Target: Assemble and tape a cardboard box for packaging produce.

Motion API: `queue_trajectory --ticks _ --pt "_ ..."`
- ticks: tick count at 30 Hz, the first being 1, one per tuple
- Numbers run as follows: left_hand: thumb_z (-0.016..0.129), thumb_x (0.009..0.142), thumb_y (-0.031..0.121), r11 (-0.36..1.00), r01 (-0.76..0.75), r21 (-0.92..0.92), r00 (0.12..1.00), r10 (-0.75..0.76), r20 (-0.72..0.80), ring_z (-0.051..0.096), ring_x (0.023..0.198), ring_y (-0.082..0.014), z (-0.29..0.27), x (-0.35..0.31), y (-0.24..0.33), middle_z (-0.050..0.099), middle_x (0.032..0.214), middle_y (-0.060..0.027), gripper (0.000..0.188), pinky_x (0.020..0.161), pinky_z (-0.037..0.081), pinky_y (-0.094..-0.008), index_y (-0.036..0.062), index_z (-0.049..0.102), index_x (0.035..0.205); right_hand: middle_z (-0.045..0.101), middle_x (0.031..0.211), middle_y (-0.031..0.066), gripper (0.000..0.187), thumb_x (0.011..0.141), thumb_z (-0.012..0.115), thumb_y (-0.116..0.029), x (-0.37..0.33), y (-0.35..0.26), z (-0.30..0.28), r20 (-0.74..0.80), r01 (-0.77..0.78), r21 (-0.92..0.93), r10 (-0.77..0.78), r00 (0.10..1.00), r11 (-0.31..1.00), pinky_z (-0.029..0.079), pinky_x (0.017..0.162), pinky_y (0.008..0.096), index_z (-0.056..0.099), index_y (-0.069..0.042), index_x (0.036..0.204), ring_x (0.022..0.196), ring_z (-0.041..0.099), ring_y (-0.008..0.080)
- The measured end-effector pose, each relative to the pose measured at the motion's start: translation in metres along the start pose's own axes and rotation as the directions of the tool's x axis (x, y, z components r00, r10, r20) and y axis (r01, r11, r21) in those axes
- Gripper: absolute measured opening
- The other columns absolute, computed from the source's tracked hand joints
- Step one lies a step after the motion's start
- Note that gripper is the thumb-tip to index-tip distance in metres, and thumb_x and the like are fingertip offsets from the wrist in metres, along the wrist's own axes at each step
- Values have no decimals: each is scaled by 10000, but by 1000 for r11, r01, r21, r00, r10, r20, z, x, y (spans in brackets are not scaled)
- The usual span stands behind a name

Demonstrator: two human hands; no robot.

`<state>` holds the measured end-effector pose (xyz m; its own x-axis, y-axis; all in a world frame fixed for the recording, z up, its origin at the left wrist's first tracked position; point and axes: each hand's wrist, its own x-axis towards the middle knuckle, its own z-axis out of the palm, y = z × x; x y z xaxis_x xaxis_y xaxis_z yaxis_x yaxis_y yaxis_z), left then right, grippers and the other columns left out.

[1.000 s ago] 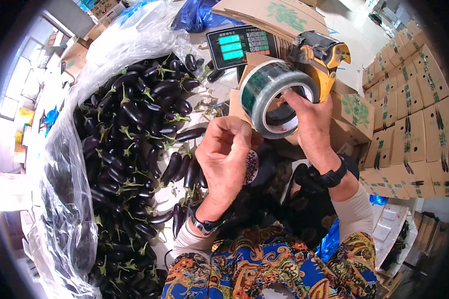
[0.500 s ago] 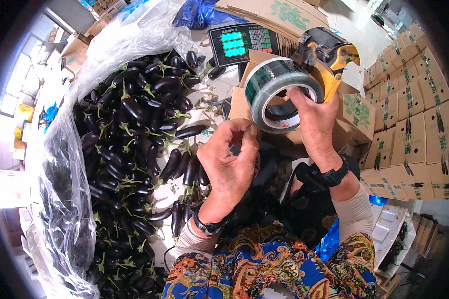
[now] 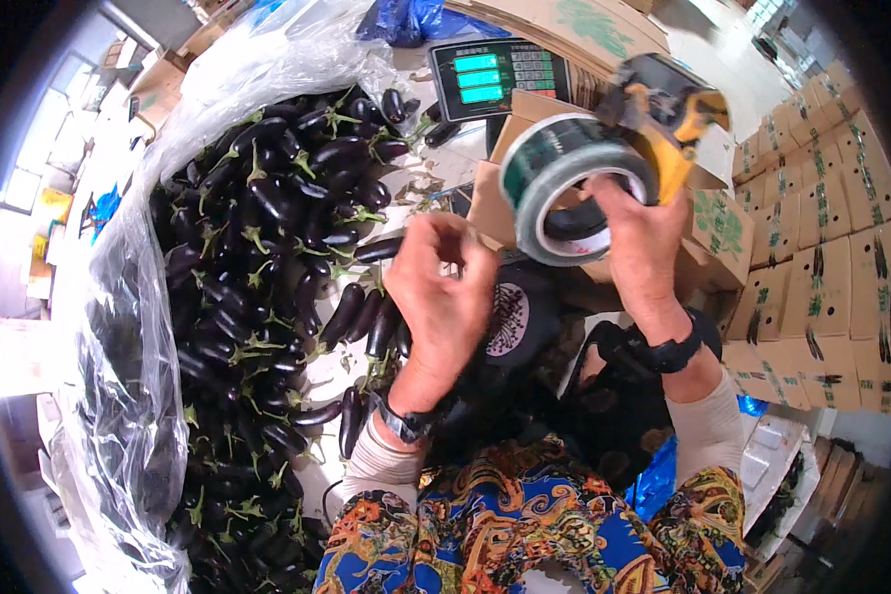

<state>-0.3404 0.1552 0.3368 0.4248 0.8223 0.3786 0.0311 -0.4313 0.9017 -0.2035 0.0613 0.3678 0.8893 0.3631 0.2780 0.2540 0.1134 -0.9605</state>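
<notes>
I see the wearer in a loud patterned top [image 3: 535,505], deep blue under orange, gold and reddish swirls that curl like paisley, the same print running onto both upper sleeves. From these come snug beige undersleeves [image 3: 381,463], wrinkled along the forearms. I make out a dark wristband [image 3: 403,424] on the left and a black band [image 3: 675,351] on the right; the hands [image 3: 442,297] are bare.

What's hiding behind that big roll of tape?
Behind the tape roll, brown cardboard shows past its left side. The roll and the right hand cover the rest, so I can't tell what else is back there.
</notes>
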Motion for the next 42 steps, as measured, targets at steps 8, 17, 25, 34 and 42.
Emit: queue_trajectory --ticks 8,17,25,34,42 --pt "620 882 78 826 298 -479 929 -137 343 621 737 -128 -8 -6 18 644 866 -73 162 705 513 -258 -51 593 976 620 949 53 377 754 675 8 3 2 -1 -17 -47 49 48 999 998 507 767 255 513 15 1095 825 600 116" --pt "631 866 62 908 241 -341 935 -123 333 594 723 -93 -7 -6 18 638 818 -52 109 694 498 -229 -38 604 900 624 947 52 398 748 683 -1 5 5 -2 4 -34 14 34 999 999 514 748 254 504 11 1103 810 603 114" --pt "578 854 -9 857 330 -396 915 -186 360 530 654 -38 -1 -6 20 591 723 4 22 611 440 -183 -5 558 847 622 948 53 416 745 685 -6 3 6 -2 19 -25 5 25 1000 1000 508 745 253 488 4 1111 812 605 119" --pt "615 883 83 816 372 -443 919 -255 302 590 648 -101 -3 -11 23 640 772 -56 126 620 486 -223 -38 609 917 617 946 62 435 743 689 -15 3 7 -2 14 -29 -21 29 999 999 503 765 263 474 8 1121 821 604 134" --pt "622 885 92 911 230 -343 951 -136 277 600 676 -95 -3 -14 17 648 782 -51 144 635 493 -221 -47 623 920 605 987 80 471 732 697 -20 4 8 -4 3 -25 -102 25 1000 994 497 789 277 462 10 1138 856 601 149"
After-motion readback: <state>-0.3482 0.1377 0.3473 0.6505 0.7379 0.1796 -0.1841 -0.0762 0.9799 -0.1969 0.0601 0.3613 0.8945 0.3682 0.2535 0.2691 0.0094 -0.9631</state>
